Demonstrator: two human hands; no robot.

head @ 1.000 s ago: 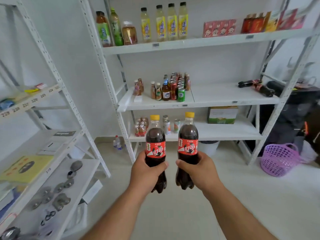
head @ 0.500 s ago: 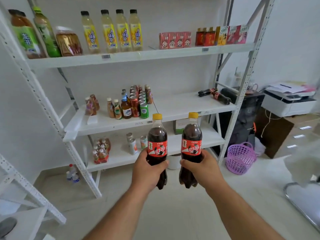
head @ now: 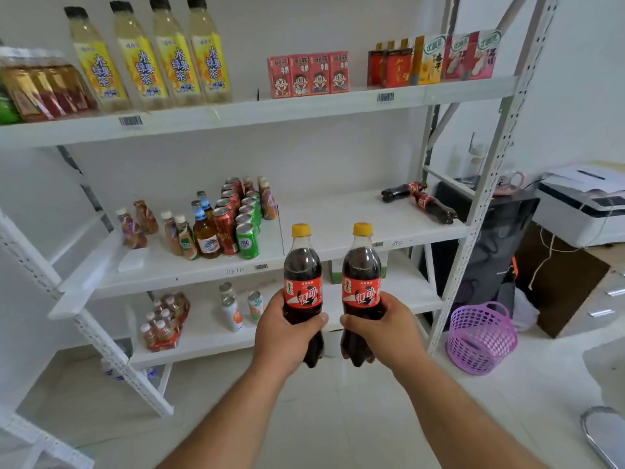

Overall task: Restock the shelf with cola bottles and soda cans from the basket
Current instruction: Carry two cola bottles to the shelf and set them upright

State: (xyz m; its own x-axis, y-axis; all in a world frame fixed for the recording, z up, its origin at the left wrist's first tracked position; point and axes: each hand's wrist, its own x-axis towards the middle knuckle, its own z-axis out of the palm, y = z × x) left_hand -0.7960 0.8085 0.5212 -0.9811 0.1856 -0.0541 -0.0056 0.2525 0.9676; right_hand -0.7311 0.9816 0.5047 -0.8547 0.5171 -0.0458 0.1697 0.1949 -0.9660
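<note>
Restocking partway: two colas (head: 419,201) lying on middle shelf (head: 338,214). Left grip (head: 287,333) wrapped around cola (head: 302,282), right grip (head: 385,328) around another (head: 361,279), both upright before shelf, unplaced. Basket (head: 482,336) on floor, contents unclear.

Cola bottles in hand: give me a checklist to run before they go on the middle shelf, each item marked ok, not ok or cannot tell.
1. Left hand grips left cola bottle firmly: ok.
2. Right hand grips right cola bottle firmly: ok.
3. Both yellow caps on, bottles upright: ok.
4. Bare space on middle shelf, right of the cans: ok.
5. Two cola bottles on the shelf standing: not ok, they lie on their sides.
6. Purple basket holds more stock: cannot tell.
</note>
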